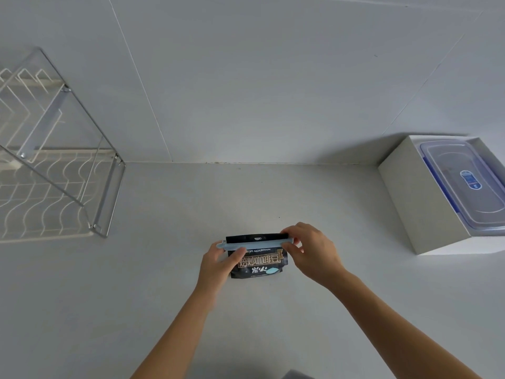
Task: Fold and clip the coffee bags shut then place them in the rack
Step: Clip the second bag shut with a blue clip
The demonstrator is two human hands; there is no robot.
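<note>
A black printed coffee bag point(257, 265) lies on the white counter point(136, 283) between the hands, with a pale blue plastic bar clip point(257, 245) across its top. The left hand point(216, 265) pinches the clip's left end, and the right hand point(311, 250) pinches its right end. Farther right, an open white cardboard box point(410, 201) holds a clear lidded plastic container point(451, 165). Far left stands a white wire rack point(49, 192).

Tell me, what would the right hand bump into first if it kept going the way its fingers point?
The right hand points left and pinches the clip on the bag, so it meets the clip first. Sliding on along it, it would probably meet the left hand at the other end.
</note>
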